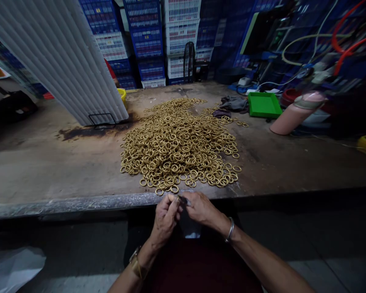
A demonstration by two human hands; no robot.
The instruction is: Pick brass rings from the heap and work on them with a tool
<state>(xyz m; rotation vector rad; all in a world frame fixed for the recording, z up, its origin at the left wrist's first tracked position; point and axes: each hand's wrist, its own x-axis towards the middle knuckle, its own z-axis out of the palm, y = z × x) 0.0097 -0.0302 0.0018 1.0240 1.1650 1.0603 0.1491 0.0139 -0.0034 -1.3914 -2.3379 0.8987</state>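
A big heap of brass-coloured rings (173, 146) lies on the workbench (79, 162), with a few loose rings along its front edge. Just in front of that edge, my left hand (164, 217) pinches a brass ring (178, 198), mostly hidden by the fingers. My right hand (203, 208) is closed around a small tool (186, 201) with a dark tip and a greyish part, pointed at the ring. The tool's exact kind does not show. Both hands are close together, nearly touching.
A tall corrugated panel (64, 53) stands in a wire holder at left. Behind the heap are a dark cloth (234, 103) and a green tray (264, 104). A pink cylinder (293, 118) leans at right. Stacked crates (146, 40) line the back.
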